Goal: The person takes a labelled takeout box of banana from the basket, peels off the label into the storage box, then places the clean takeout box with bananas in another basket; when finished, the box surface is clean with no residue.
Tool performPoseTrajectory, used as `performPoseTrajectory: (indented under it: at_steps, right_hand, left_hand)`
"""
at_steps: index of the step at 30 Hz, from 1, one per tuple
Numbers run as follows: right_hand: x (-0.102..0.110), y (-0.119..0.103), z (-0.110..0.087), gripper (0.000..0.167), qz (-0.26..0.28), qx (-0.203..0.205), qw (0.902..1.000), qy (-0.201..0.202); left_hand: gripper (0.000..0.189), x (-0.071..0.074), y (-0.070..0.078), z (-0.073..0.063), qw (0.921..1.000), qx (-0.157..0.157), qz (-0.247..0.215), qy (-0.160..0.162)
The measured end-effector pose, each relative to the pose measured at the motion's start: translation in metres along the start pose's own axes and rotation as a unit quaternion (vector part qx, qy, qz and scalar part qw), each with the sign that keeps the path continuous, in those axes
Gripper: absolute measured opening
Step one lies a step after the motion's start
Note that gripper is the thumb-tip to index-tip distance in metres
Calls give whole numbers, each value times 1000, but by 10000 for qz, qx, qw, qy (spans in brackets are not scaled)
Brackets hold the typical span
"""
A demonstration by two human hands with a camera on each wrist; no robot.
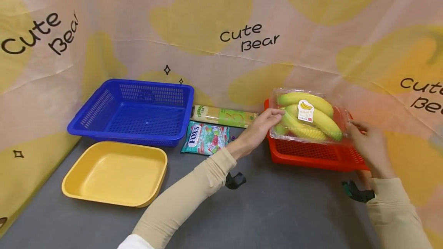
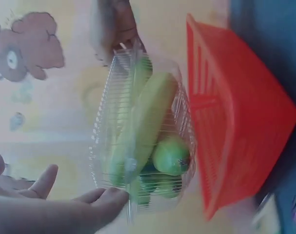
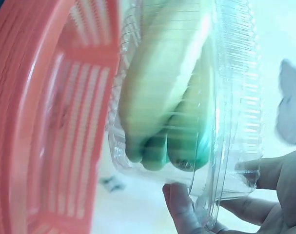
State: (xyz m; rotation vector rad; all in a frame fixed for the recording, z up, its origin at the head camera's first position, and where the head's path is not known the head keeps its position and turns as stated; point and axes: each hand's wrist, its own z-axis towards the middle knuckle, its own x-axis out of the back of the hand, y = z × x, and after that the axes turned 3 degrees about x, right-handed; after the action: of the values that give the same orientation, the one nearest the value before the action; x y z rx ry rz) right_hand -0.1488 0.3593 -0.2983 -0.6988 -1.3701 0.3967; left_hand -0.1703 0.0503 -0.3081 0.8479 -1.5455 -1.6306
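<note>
A clear plastic box of bananas (image 1: 309, 120), with a white banana label on its lid, is over the red basket (image 1: 304, 156). In both wrist views the box is close above the basket's rim. My left hand (image 1: 257, 128) holds the box's left end, its fingertips at the lip of the lid. At the opposite end my right hand (image 1: 372, 147) grips the edge, thumb and fingers around the plastic rim (image 3: 211, 209). Yellow-green bananas (image 2: 150, 122) show through the ribbed wall.
On the left stand a blue basket (image 1: 149, 120) and a yellow tray (image 1: 114, 174). A teal FOX'S candy bag (image 1: 207, 138) and a long flat green-and-tan package (image 1: 225, 116) lie between the blue and red baskets. A printed cloth (image 1: 207, 14) hangs behind the grey table (image 1: 259, 214).
</note>
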Motion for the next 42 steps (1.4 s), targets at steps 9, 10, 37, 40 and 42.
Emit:
performPoseTrajectory:
  at_steps: [9, 10, 37, 40, 42]
  right_hand:
    - [-35, -43, -42, 54, 468, 416, 9974, -368]
    - [-41, -47, -48, 52, 510, 502, 9964, -465]
    - [-173, -34, -135, 33, 838, 188, 9763, -1987]
    - [-172, -34, -134, 32, 788, 236, 9762, -2008]
    - [-172, -34, -132, 32, 762, 272, 9755, -2046]
  left_hand:
    - [39, 44, 2, -84, 9879, -287, 1127, 1023]
    - [38, 47, -2, -94, 9834, -297, 1297, 1235]
    - [32, 68, -96, -210, 9206, 808, 2977, 2394]
    - [32, 69, -96, -208, 9206, 819, 3016, 2342]
    - [32, 71, -95, -206, 9202, 869, 3049, 2296]
